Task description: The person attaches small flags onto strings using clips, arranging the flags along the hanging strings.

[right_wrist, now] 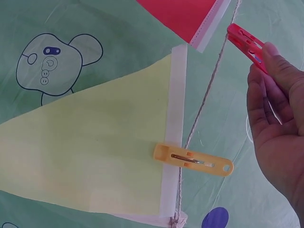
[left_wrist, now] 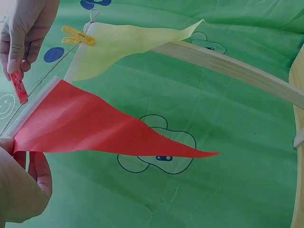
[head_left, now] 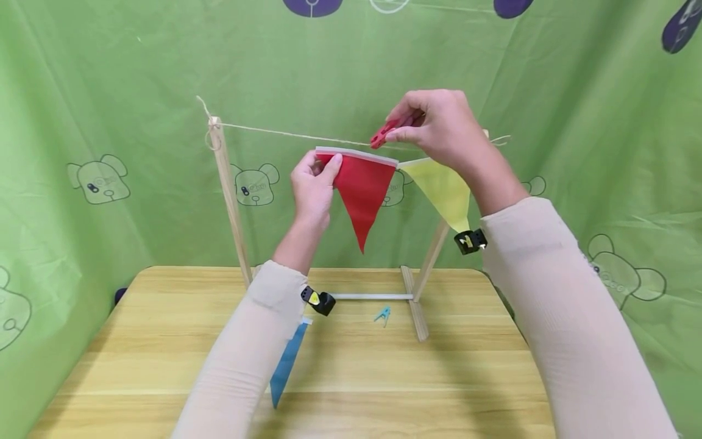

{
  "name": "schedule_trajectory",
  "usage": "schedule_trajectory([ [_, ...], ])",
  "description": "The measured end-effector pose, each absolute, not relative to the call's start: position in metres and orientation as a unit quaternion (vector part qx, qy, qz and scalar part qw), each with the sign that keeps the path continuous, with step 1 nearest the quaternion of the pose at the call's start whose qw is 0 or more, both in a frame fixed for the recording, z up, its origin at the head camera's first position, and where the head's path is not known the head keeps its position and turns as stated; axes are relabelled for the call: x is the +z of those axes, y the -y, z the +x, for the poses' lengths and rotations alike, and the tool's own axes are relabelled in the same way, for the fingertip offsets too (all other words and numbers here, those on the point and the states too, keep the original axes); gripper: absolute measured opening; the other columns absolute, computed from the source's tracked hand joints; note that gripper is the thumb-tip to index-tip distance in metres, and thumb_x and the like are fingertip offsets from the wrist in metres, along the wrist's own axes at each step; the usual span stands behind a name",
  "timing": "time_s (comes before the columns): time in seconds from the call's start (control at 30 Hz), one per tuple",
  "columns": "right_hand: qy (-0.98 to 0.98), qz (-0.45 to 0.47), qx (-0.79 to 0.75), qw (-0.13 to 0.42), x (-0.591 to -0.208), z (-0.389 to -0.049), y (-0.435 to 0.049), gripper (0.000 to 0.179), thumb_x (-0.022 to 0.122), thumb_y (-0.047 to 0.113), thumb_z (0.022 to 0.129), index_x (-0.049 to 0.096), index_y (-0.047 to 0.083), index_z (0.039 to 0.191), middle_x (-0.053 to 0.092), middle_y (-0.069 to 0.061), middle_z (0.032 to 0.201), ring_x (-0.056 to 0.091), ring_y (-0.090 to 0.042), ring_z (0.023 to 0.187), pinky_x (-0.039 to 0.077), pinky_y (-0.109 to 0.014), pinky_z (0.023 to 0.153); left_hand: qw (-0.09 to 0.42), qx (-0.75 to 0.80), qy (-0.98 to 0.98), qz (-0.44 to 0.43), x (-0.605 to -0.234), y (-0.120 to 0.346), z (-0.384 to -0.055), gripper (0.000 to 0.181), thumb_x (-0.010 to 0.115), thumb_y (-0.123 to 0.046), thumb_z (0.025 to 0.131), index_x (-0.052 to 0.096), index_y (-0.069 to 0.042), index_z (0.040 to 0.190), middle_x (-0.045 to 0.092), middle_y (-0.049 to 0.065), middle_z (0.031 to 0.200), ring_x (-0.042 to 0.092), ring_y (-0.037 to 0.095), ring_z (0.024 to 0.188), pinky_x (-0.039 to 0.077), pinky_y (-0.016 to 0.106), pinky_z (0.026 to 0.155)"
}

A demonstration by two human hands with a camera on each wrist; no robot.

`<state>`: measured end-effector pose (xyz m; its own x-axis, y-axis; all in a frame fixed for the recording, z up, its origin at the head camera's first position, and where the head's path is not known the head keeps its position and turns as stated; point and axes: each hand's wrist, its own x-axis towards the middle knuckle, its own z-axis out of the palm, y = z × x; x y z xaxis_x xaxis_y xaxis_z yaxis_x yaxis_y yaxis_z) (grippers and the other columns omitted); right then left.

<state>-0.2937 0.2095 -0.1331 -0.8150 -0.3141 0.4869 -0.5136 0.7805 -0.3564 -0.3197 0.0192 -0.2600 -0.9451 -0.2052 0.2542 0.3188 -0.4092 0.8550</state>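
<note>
My left hand [head_left: 315,186] pinches the top left corner of a red triangular pennant [head_left: 364,189], which has a white top band and hangs point down. Above it my right hand [head_left: 439,122] pinches a red clothespin [head_left: 382,134] at the string [head_left: 285,132]. In the right wrist view the clothespin's tip [right_wrist: 232,31] meets the string, while the red pennant's band lies a little apart from it. A yellow pennant [left_wrist: 118,45] hangs from the string by a yellow clothespin [left_wrist: 78,36], partly hidden by my right hand in the head view.
The string runs between two wooden posts [head_left: 229,195] standing on the wooden table [head_left: 164,353]. A blue clothespin [head_left: 384,315] lies on the table by the right foot [head_left: 415,305]. A blue pennant [head_left: 287,369] lies partly behind my left sleeve. Green patterned cloth [head_left: 329,67] surrounds everything.
</note>
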Motion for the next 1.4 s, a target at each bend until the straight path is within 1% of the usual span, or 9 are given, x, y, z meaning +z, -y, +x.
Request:
schedule_trajectory([
  [0.23, 0.929, 0.218, 0.229, 0.192, -0.13, -0.295, -0.208, 0.024, 0.083, 0.023, 0.088, 0.077, 0.007, 0.105, 0.076, -0.009, 0.1, 0.067, -0.014, 0.083, 0.052, -0.015, 0.072, 0.161, -0.834, 0.524, -0.056, -0.256, -0.021, -0.32, 0.015, 0.072, -0.009, 0.096, 0.071, -0.004, 0.11, 0.068, 0.006, 0.097, 0.066, 0.017, 0.086, 0.061, 0.024, 0.075],
  [0.33, 0.931, 0.217, 0.225, 0.188, -0.13, -0.296, -0.208, 0.024, 0.082, 0.024, 0.089, 0.077, 0.008, 0.106, 0.076, -0.006, 0.099, 0.067, -0.014, 0.084, 0.053, -0.017, 0.073, 0.162, -0.836, 0.522, -0.054, -0.255, -0.022, -0.322, 0.014, 0.072, -0.008, 0.096, 0.071, -0.004, 0.11, 0.068, 0.006, 0.096, 0.066, 0.016, 0.085, 0.06, 0.024, 0.073],
  [0.47, 0.931, 0.217, 0.228, 0.185, -0.131, -0.297, -0.208, 0.023, 0.083, 0.025, 0.089, 0.077, 0.009, 0.105, 0.076, -0.006, 0.099, 0.067, -0.015, 0.084, 0.053, -0.017, 0.072, 0.164, -0.837, 0.52, -0.053, -0.256, -0.024, -0.323, 0.015, 0.073, -0.008, 0.096, 0.072, -0.004, 0.11, 0.069, 0.006, 0.095, 0.066, 0.016, 0.083, 0.058, 0.023, 0.07],
  [0.7, 0.931, 0.212, 0.238, 0.176, -0.133, -0.298, -0.205, 0.024, 0.085, 0.027, 0.085, 0.078, 0.01, 0.101, 0.077, -0.009, 0.098, 0.067, -0.014, 0.082, 0.051, -0.017, 0.069, 0.165, -0.842, 0.512, -0.052, -0.257, -0.026, -0.323, 0.015, 0.072, -0.008, 0.097, 0.072, -0.005, 0.111, 0.069, 0.006, 0.097, 0.066, 0.017, 0.086, 0.061, 0.025, 0.076],
  [0.87, 0.936, 0.214, 0.222, 0.17, -0.133, -0.299, -0.204, 0.021, 0.084, 0.027, 0.087, 0.078, 0.012, 0.101, 0.078, -0.005, 0.097, 0.068, -0.012, 0.084, 0.052, -0.018, 0.071, 0.164, -0.847, 0.504, -0.046, -0.257, -0.027, -0.323, 0.015, 0.072, -0.008, 0.097, 0.072, -0.006, 0.111, 0.069, 0.007, 0.098, 0.067, 0.016, 0.086, 0.062, 0.026, 0.078],
  [1.13, 0.939, 0.218, 0.208, 0.166, -0.133, -0.3, -0.203, 0.019, 0.083, 0.025, 0.089, 0.078, 0.011, 0.101, 0.077, -0.004, 0.097, 0.069, -0.012, 0.086, 0.053, -0.018, 0.073, 0.166, -0.848, 0.501, -0.045, -0.258, -0.028, -0.323, 0.014, 0.072, -0.008, 0.097, 0.072, -0.005, 0.111, 0.069, 0.007, 0.098, 0.066, 0.016, 0.086, 0.061, 0.025, 0.076],
  [1.27, 0.939, 0.218, 0.208, 0.164, -0.134, -0.302, -0.202, 0.02, 0.084, 0.025, 0.088, 0.078, 0.011, 0.1, 0.078, -0.006, 0.097, 0.07, -0.014, 0.086, 0.053, -0.017, 0.072, 0.164, -0.851, 0.497, -0.042, -0.258, -0.03, -0.324, 0.013, 0.071, -0.006, 0.097, 0.072, -0.005, 0.11, 0.069, 0.006, 0.096, 0.066, 0.016, 0.085, 0.061, 0.024, 0.075],
  [1.4, 0.94, 0.218, 0.211, 0.156, -0.137, -0.303, -0.201, 0.02, 0.084, 0.025, 0.087, 0.079, 0.011, 0.1, 0.078, -0.007, 0.098, 0.07, -0.016, 0.086, 0.052, -0.016, 0.069, 0.163, -0.854, 0.493, -0.041, -0.258, -0.031, -0.324, 0.014, 0.071, -0.006, 0.097, 0.072, -0.004, 0.111, 0.069, 0.007, 0.097, 0.067, 0.016, 0.086, 0.062, 0.026, 0.078],
])
